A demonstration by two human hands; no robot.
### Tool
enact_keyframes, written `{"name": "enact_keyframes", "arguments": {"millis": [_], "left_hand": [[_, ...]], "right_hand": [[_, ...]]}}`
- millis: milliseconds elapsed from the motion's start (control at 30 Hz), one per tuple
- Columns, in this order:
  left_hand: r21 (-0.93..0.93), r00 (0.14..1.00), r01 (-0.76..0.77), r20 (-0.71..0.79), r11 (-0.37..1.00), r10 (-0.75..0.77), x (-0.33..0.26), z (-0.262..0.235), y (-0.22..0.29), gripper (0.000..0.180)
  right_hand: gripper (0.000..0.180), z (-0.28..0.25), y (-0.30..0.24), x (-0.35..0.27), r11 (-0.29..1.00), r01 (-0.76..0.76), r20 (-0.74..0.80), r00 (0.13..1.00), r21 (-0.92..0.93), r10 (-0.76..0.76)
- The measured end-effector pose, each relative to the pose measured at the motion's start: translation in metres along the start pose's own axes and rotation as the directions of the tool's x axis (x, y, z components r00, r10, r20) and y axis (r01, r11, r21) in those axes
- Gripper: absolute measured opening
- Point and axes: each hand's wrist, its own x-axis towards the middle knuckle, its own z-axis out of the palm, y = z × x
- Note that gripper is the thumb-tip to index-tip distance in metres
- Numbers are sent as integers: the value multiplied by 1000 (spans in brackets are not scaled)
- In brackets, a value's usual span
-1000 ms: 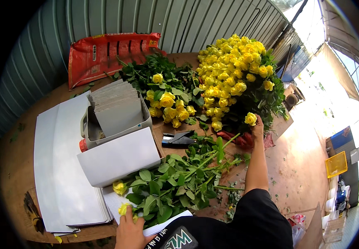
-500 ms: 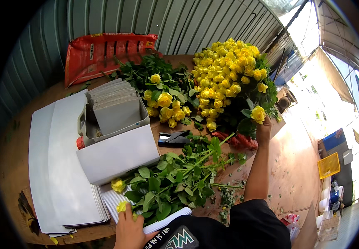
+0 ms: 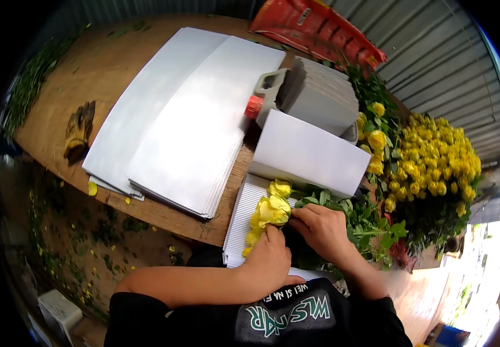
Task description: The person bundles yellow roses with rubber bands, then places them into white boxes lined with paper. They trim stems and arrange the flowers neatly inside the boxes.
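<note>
Several yellow roses point(image 3: 273, 211) lie with their heads in a row on a white corrugated sheet point(image 3: 244, 202) at the table's front edge. My left hand point(image 3: 268, 254) is closed on the near rose heads, its fingertips tucked against the petals. With bent fingers my right hand point(image 3: 322, 231) pinches a rose just below its head, on the right of the row. Green leaves and stems point(image 3: 371, 222) stretch to the right, partly under my right hand and wrist. Behind the roses, a folded white sheet point(image 3: 313, 153) leans against a cut-open grey jug point(image 3: 270, 87) with a red cap.
Large white sheets point(image 3: 186, 121) lie stacked to the left, beside a worn glove point(image 3: 78, 133). Grey card pieces point(image 3: 322, 89) stand in the jug. A large heap of yellow roses point(image 3: 435, 156) sits at the right. A red bag point(image 3: 319, 29) lies along the metal wall.
My right hand has come from the rose heap at the right to the row on the corrugated sheet, bringing a rose. The view has swung left. My left hand stays at the roses.
</note>
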Motion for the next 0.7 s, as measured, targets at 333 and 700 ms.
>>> {"name": "enact_keyframes", "arguments": {"millis": [333,700], "left_hand": [[96,975,-9,-220,995,30,2,7,-6,65],[150,923,77,-386,986,-13,16,13,-26,30]], "right_hand": [[12,29,19,7,996,34,123,992,-83,-24],[19,16,10,14,994,-22,-198,980,-111,0]]}}
